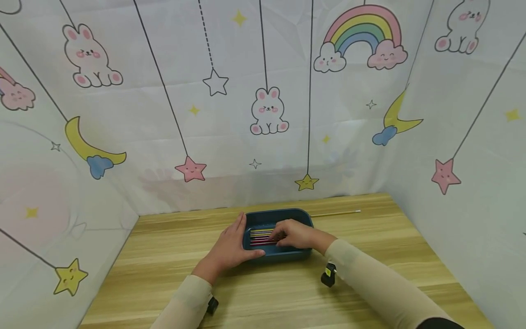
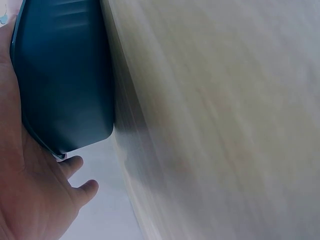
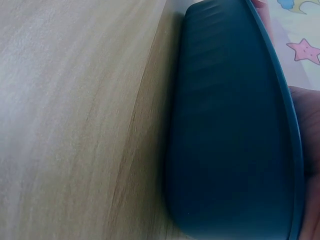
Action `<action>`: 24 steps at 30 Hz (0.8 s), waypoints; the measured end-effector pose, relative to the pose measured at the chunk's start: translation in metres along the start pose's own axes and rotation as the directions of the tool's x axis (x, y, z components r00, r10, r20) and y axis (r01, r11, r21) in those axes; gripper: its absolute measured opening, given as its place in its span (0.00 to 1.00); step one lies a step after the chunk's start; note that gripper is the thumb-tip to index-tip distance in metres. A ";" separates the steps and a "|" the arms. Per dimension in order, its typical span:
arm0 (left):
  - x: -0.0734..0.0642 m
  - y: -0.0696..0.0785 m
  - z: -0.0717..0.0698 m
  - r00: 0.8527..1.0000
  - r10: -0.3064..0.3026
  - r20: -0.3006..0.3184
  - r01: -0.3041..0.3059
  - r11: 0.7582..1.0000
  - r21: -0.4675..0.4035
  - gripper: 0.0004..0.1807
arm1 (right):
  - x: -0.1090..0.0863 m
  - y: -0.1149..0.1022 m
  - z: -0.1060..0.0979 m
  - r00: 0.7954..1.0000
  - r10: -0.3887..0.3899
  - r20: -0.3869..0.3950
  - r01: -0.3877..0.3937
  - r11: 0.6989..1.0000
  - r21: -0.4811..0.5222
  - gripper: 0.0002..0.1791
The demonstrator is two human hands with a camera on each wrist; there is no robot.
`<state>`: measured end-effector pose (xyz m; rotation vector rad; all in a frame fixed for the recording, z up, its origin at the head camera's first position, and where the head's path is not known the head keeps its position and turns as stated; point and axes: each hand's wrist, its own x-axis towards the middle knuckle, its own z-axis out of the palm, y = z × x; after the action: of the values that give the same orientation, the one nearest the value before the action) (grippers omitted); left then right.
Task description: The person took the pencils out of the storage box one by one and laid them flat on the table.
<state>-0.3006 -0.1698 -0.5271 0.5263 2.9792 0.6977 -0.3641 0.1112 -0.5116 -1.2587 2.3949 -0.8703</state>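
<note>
Bright, even light; head view sharp, both wrist views blurred close-up.

Thin stick (image 1: 334, 213) on wooden table (image 1: 164, 256)

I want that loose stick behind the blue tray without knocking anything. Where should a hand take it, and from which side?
Probably near its middle, coming down from above with a pinch across its width. The thin stick lies flat on the table, running left-right just behind the tray's right corner. Its right part lies bare on the wood, so keep the hand right of the tray.
</note>
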 end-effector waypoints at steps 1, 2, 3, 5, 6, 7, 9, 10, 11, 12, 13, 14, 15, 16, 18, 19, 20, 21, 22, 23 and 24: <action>0.000 0.000 0.000 1.000 0.000 -0.002 0.000 1.000 -0.003 0.76 | 0.001 0.000 0.000 1.000 0.001 0.008 -0.001 1.000 -0.002 0.16; 0.000 0.000 0.000 1.000 0.000 -0.003 0.000 1.000 -0.006 0.76 | 0.002 0.000 0.000 1.000 0.004 0.014 -0.003 1.000 -0.004 0.16; 0.000 -0.001 0.001 1.000 -0.001 -0.003 0.000 1.000 -0.009 0.75 | 0.002 0.001 0.001 1.000 0.004 0.019 -0.004 1.000 -0.008 0.16; 0.000 -0.001 0.001 1.000 -0.001 -0.003 0.001 1.000 -0.012 0.75 | 0.004 0.002 0.002 1.000 0.009 0.024 -0.009 1.000 -0.015 0.16; 0.000 -0.001 0.001 1.000 -0.001 -0.004 0.001 1.000 -0.015 0.75 | 0.005 0.003 0.003 1.000 0.009 0.026 -0.008 1.000 -0.021 0.16; 0.000 -0.001 0.001 1.000 -0.002 -0.005 0.001 1.000 -0.016 0.75 | 0.006 0.003 0.003 1.000 0.012 0.028 -0.011 1.000 -0.026 0.16; 0.000 -0.002 0.001 1.000 -0.002 -0.006 0.002 1.000 -0.013 0.75 | 0.007 0.004 0.004 1.000 0.010 0.024 -0.009 0.999 -0.041 0.15; 0.000 -0.002 0.001 1.000 -0.002 -0.006 0.001 1.000 -0.012 0.75 | 0.008 0.004 0.005 1.000 0.009 0.022 -0.008 0.999 -0.046 0.15; 0.000 -0.001 0.001 1.000 -0.001 -0.006 0.001 1.000 -0.013 0.75 | 0.009 0.004 0.005 1.000 0.009 0.021 -0.008 0.999 -0.051 0.15; 0.000 -0.001 0.000 1.000 0.000 -0.007 0.000 1.000 -0.016 0.75 | 0.009 0.004 0.005 1.000 0.010 0.020 -0.009 0.998 -0.055 0.15; 0.000 -0.001 0.000 1.000 0.000 -0.006 0.000 1.000 -0.015 0.75 | 0.010 0.004 0.006 1.000 0.012 0.019 -0.011 0.998 -0.058 0.15; 0.000 -0.001 0.000 1.000 0.002 -0.006 -0.002 1.000 -0.015 0.75 | 0.011 0.004 0.007 1.000 0.009 0.017 -0.009 0.998 -0.056 0.14; 0.000 -0.001 0.000 1.000 0.002 -0.004 -0.002 1.000 -0.016 0.75 | 0.012 0.004 0.007 1.000 0.010 0.017 -0.009 0.999 -0.053 0.14; 0.000 -0.001 0.000 1.000 0.002 -0.003 -0.002 1.000 -0.018 0.75 | 0.012 0.004 0.008 1.000 0.010 0.015 -0.009 0.999 -0.050 0.14; 0.000 -0.002 0.000 1.000 0.003 -0.004 -0.003 1.000 -0.020 0.75 | 0.013 0.004 0.009 1.000 0.007 0.014 -0.006 0.999 -0.048 0.14; 0.001 -0.002 0.001 1.000 0.003 -0.005 -0.004 1.000 -0.020 0.75 | 0.014 0.005 0.009 1.000 0.004 0.013 -0.003 0.999 -0.050 0.14; 0.001 -0.002 0.001 1.000 0.003 -0.004 -0.003 1.000 -0.020 0.75 | 0.014 0.004 0.009 1.000 0.003 0.013 -0.002 0.999 -0.050 0.14; 0.001 -0.002 0.001 1.000 0.003 -0.003 -0.003 1.000 -0.019 0.75 | 0.014 0.004 0.009 1.000 0.000 0.012 0.001 0.998 -0.057 0.14; 0.001 -0.002 0.001 1.000 0.002 -0.003 -0.002 1.000 -0.017 0.75 | 0.015 0.005 0.009 1.000 -0.008 0.011 0.009 0.998 -0.062 0.14; 0.001 -0.003 0.001 1.000 0.001 -0.002 -0.001 1.000 -0.016 0.76 | 0.015 0.005 0.009 1.000 -0.013 0.010 0.014 0.998 -0.065 0.14; 0.001 -0.003 0.001 1.000 0.000 -0.003 0.000 1.000 -0.018 0.76 | 0.015 0.005 0.009 1.000 -0.019 0.010 0.020 0.998 -0.067 0.14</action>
<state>-0.3020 -0.1712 -0.5294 0.5242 2.9726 0.7244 -0.3710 0.0972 -0.5216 -1.3100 2.4269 -0.7943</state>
